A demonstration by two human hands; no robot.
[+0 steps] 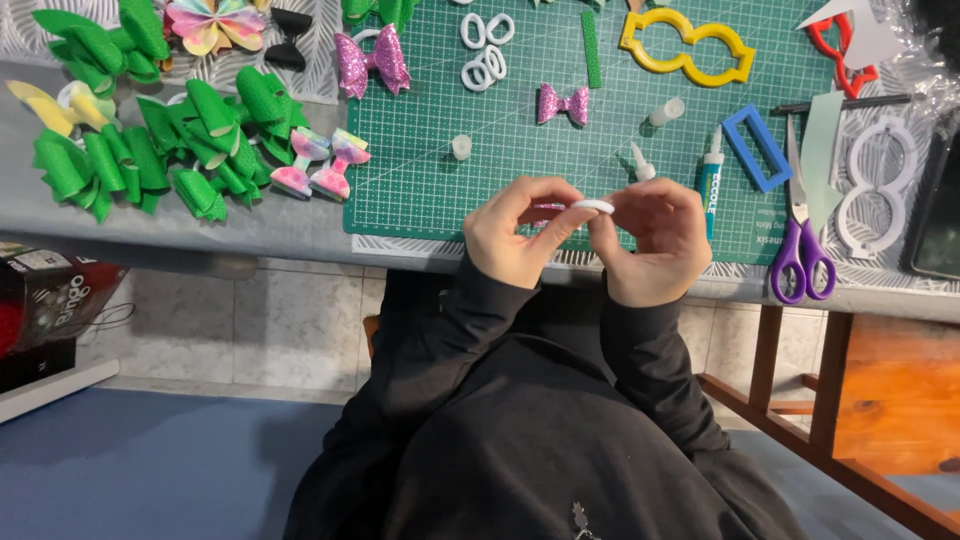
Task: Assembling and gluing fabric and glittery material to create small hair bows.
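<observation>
Both my left hand (518, 240) and right hand (652, 240) pinch a small white ring (592, 207) over the bench (250, 225) edge; a loosened grip could drop it floorward.

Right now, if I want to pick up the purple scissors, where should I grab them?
Grab the purple scissors by the two purple handle loops, coming from the table's near edge. The loops lie nearest you at that edge, and the blades point away toward the back of the green cutting mat. That way your fingers stay clear of the sharp blades.
</observation>
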